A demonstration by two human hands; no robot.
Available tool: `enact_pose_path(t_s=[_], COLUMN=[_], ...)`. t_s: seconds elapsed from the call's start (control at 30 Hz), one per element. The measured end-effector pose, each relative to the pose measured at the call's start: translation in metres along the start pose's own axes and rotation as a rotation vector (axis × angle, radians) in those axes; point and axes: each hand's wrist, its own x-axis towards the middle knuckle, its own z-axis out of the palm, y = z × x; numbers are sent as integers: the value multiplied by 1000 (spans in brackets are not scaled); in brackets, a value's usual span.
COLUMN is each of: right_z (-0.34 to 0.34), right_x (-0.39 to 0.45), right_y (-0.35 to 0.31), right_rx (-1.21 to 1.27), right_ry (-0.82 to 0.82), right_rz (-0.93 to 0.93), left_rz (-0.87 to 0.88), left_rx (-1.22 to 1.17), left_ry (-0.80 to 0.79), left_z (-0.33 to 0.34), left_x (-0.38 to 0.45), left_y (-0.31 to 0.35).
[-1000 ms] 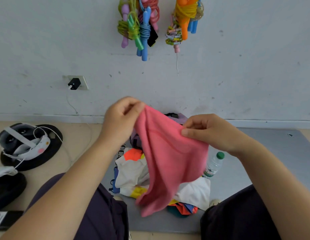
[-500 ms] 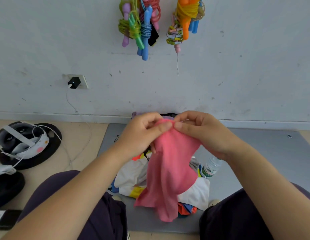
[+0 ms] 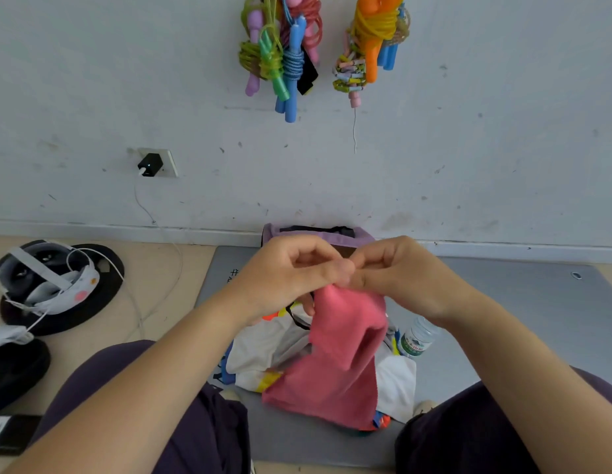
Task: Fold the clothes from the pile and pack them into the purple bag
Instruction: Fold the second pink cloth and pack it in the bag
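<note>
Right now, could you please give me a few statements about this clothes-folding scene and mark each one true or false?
1. Both the left hand and the right hand pinch the top edge of the pink cloth. True.
2. The pink cloth lies folded flat on the grey mat. False: it hangs from the hands above the pile of clothes.
3. The purple bag stands at the wall beyond the hands. True.
4. The water bottle is on the person's left, next to the headset. False: it is on the mat to the right of the pile.
5. Skipping ropes hang on the wall. True.
</note>
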Motion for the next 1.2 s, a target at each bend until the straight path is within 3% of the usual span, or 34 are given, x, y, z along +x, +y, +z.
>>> enact_pose_path(t_s=[0.23, 0.43, 0.5, 0.7, 0.87, 0.97, 1.03, 1.1, 1.2], right_z=[0, -19, -21, -8, -9, -16, -18, -17, -12], right_x=[0, -3, -3, -4, -2, -4, -5, -6, -5], right_y=[2, 6, 6, 5, 6, 6, 6, 8, 9], right_rx=[-44, -94, -76, -39, -7, -71, -107, -118, -90], right_ry=[-9, -114, -93, -68, -9, -97, -166, -187, -154], right_rz=[31, 56, 46, 3, 47, 69, 97, 105, 52], left_rz=[-37, -75, -99, -130, -23, 39, 55, 59, -46], left_rx=[224, -65, -46, 215, 265, 200, 186, 230, 370], left_ry=[88, 345, 374, -57, 215, 497, 581, 487, 107], left_z=[-10, -20, -20, -1, -20, -39, -43, -39, -26], left_x=[3, 6, 5, -3, 4, 8, 8, 6, 1], left_y=[-3, -3, -3, 0, 3, 0, -3, -3, -3])
